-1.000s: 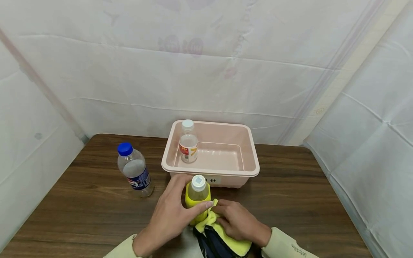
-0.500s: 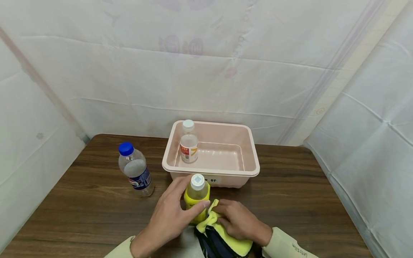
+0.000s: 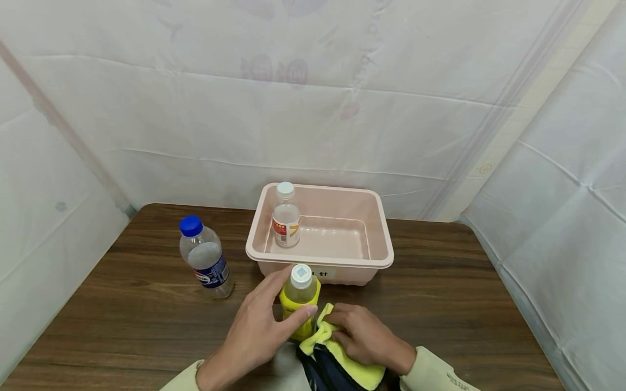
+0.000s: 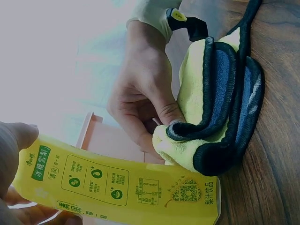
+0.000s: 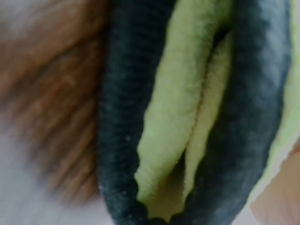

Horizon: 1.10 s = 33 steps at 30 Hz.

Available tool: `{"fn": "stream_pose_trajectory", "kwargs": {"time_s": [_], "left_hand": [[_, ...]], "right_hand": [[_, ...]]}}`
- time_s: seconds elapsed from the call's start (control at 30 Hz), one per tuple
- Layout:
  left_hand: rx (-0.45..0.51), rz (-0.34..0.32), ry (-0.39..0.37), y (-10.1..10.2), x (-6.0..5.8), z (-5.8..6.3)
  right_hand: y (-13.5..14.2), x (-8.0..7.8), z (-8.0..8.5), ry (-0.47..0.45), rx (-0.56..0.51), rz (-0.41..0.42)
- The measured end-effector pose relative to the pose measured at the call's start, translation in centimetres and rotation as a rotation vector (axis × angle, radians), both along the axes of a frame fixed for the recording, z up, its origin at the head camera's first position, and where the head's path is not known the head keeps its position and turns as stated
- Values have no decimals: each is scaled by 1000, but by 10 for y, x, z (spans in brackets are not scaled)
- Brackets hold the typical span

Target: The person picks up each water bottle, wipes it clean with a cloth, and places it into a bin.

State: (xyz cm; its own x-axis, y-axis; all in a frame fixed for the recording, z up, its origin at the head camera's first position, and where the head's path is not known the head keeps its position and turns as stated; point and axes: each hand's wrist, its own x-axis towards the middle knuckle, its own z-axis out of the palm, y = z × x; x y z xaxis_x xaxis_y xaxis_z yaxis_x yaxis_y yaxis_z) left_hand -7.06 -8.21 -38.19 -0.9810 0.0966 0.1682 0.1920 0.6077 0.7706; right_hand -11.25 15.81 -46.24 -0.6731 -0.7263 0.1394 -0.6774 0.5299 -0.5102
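Observation:
My left hand [image 3: 259, 317] holds a drink bottle [image 3: 300, 309] with a white cap and yellow label, upright in front of the pink bin. In the left wrist view, the label [image 4: 117, 185] shows printed text and a QR code, with thumb and fingers around the bottle's upper part. Just right of it, my right hand [image 3: 359, 332] grips a bunched yellow cloth [image 3: 362, 372] with dark blue edging. A gathered end of the cloth lies right at the bottle's lower side. Folds of the cloth [image 5: 173, 117] fill most of the right wrist view, blurred.
The pink bin [image 3: 337, 262] stands behind my hands, holding a clear white-capped bottle [image 3: 286, 222] in its left part. To the left is a clear blue-capped bottle [image 3: 207, 260]. White sheeting [image 3: 313, 119] encloses the wooden table [image 3: 455, 304] at back and sides.
Very little differs: my right hand and the cloth have shifted slightly to the right. My left hand stays around the bottle, which has wobbled slightly.

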Motion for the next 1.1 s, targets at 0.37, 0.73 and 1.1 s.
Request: {"fn": "stream_pose_trajectory", "kwargs": {"time_s": [0.37,0.73,1.1], "left_hand": [[91,29,-67,2,2,0],[153,33,-140,6,0,-3],[-4,77,-24,8,-1,1]], "right_hand": [[3,-1,-1,-14,-35,3],[3,-4,-1,-29,-44,9],[5,-3,-3,-21,-119,24]]}}
